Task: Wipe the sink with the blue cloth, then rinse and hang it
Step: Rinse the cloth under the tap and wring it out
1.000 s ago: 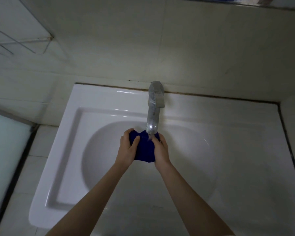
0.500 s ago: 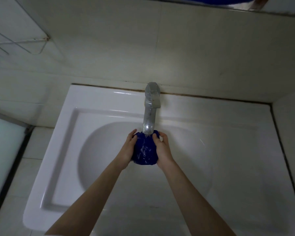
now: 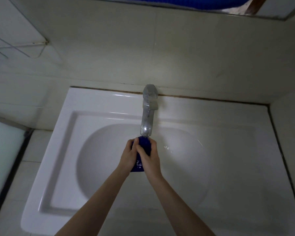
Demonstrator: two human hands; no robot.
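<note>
Under grey metal tap spout [image 3: 146,126], over white ceramic sink [image 3: 95,116]: left hand [image 3: 128,156] and right hand [image 3: 149,156] clenched around bunched blue cloth [image 3: 144,144]. Rinse step, likely wringing. Next: squeeze out, then hang.

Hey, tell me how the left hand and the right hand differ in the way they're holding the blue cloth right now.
The left hand clasps the blue cloth from the left side; the right hand clasps it from the right. The right hand's fingers cross over the front of the cloth toward the left hand, while the left hand's fingers curl mostly behind it. Both hands squeeze the same bunched cloth just below the tap, over the sink.
</note>
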